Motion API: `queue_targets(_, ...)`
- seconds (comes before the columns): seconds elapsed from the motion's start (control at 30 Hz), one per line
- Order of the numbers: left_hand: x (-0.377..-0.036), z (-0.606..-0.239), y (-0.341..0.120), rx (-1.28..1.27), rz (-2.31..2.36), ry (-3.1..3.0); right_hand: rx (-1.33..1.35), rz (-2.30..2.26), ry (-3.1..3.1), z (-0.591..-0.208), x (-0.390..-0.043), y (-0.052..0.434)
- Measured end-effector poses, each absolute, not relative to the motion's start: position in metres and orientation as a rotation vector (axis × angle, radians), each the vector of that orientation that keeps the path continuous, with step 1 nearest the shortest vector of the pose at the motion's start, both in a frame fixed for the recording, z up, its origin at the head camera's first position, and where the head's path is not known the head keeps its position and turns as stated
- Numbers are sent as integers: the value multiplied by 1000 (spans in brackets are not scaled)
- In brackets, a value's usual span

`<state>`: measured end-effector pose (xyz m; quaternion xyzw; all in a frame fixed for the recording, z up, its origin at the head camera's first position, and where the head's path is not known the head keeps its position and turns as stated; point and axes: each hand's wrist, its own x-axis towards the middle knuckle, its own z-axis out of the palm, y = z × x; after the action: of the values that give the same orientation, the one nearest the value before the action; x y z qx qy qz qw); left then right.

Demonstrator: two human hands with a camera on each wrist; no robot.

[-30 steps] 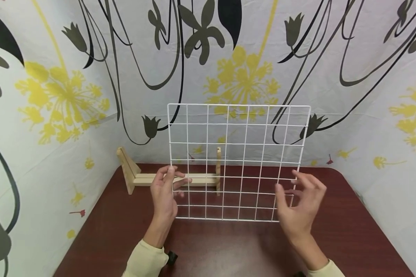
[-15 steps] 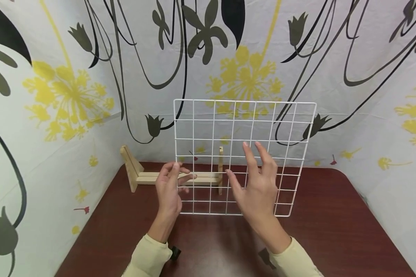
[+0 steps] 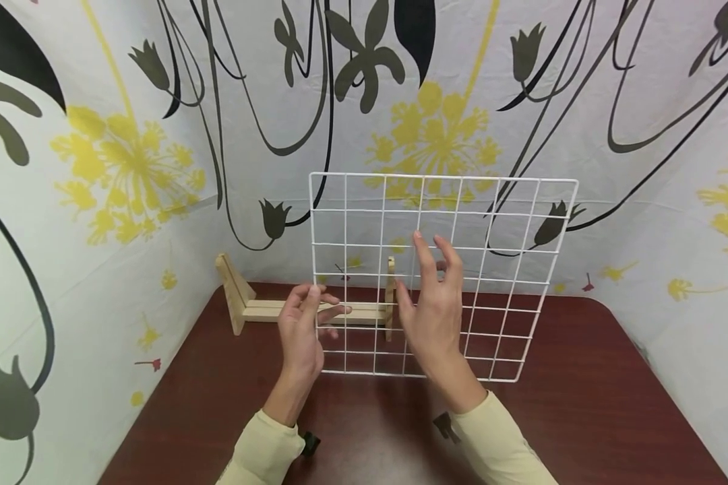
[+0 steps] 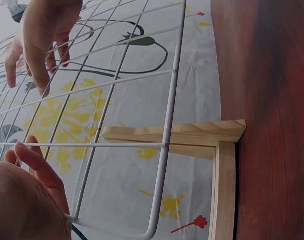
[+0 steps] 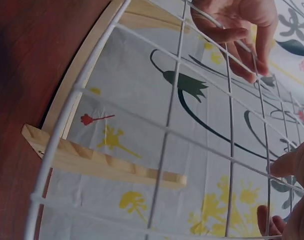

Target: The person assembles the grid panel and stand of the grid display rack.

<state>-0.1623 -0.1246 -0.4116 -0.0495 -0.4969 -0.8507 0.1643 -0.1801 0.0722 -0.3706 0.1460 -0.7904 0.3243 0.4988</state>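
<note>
A white wire grid panel (image 3: 485, 249) stands upright in front of the person, its near right side angled toward the viewer. The left hand (image 3: 301, 330) holds its left edge, thumb on the near side and fingers reaching behind the wires. Across the middle of the panel lies the right hand (image 3: 435, 313), its fingers extended upward with the fingertips at the wires. The right wrist view shows a fingertip (image 5: 278, 167) against a wire. Behind the panel is a pale wooden stand (image 3: 267, 310) with two end uprights joined by a grooved crossbar, partly overlapped by the grid.
A dark red-brown table (image 3: 364, 431) with rounded far corners carries the stand near its back edge. Patterned fabric (image 3: 176, 155) with yellow, black and green plant motifs hangs close behind the table and along both sides.
The right hand has left the panel's right edge and moved left to its middle. The panel's right side has swung nearer the viewer. The left hand keeps its hold on the left edge.
</note>
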Motion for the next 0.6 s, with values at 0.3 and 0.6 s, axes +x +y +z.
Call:
queue_targets(0.3,-164,-415,-127,-226,-2418,-1485,374,821,-1837,-370,-188,78)
queue_targets(0.6,-167,-411,-141,-472,-2332,-1656,396,890,-1790,-373,-190,84)
